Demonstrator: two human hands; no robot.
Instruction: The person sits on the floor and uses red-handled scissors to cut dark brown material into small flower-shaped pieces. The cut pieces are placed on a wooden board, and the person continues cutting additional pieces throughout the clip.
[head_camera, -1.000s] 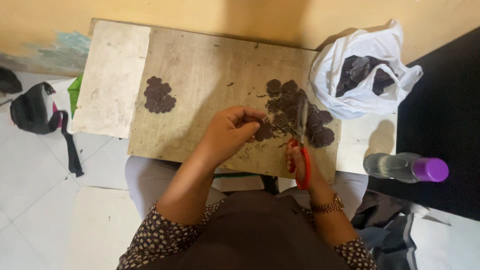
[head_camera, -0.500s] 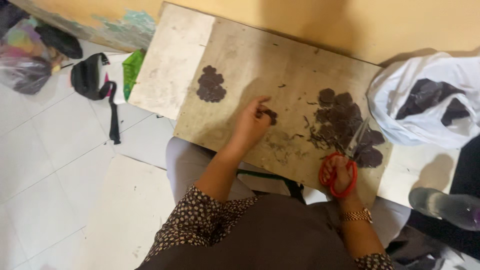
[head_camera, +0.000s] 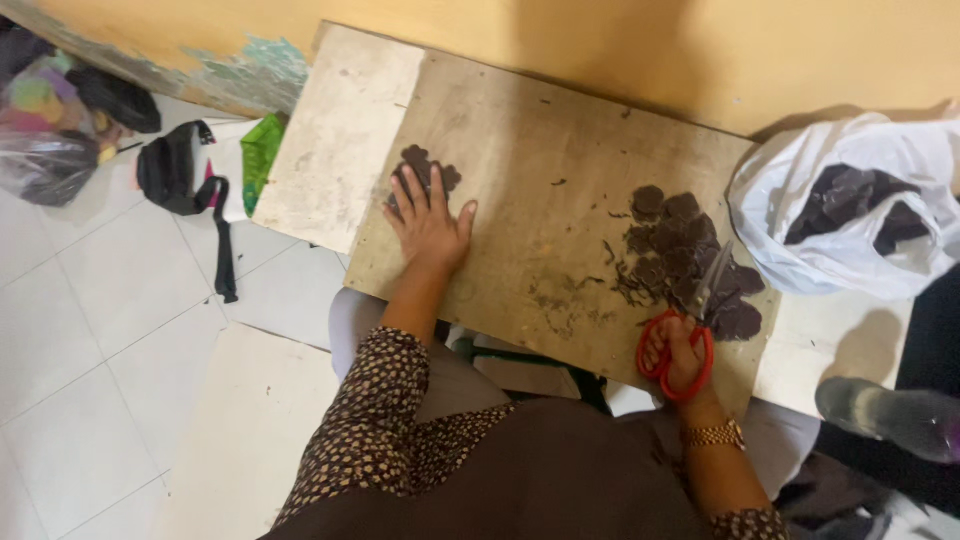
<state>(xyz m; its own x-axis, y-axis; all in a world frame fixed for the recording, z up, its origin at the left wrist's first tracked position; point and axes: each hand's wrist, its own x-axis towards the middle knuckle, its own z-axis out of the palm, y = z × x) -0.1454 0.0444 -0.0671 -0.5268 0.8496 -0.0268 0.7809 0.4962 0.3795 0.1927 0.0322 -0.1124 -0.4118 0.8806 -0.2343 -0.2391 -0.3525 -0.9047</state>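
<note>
My left hand (head_camera: 428, 222) lies flat with fingers spread on a small pile of dark brown cut pieces (head_camera: 430, 167) at the left of the wooden board (head_camera: 540, 170). My right hand (head_camera: 680, 362) grips red-handled scissors (head_camera: 690, 330) near the board's front right edge. The blades point up into a larger heap of dark brown round pieces (head_camera: 685, 250). Thin dark trimmings (head_camera: 575, 295) lie scattered between the two piles.
A white plastic bag (head_camera: 850, 200) holding dark pieces sits at the right. A yellow wall runs behind the board. A black pouch with strap (head_camera: 180, 180) and a bag of colourful items (head_camera: 45, 140) lie on the white tiled floor at the left. A bottle (head_camera: 890, 415) rests at lower right.
My left hand carried a cut piece leftward across the board and now rests flat on the small pile. My right hand with the scissors stayed by the large heap. The view shifted.
</note>
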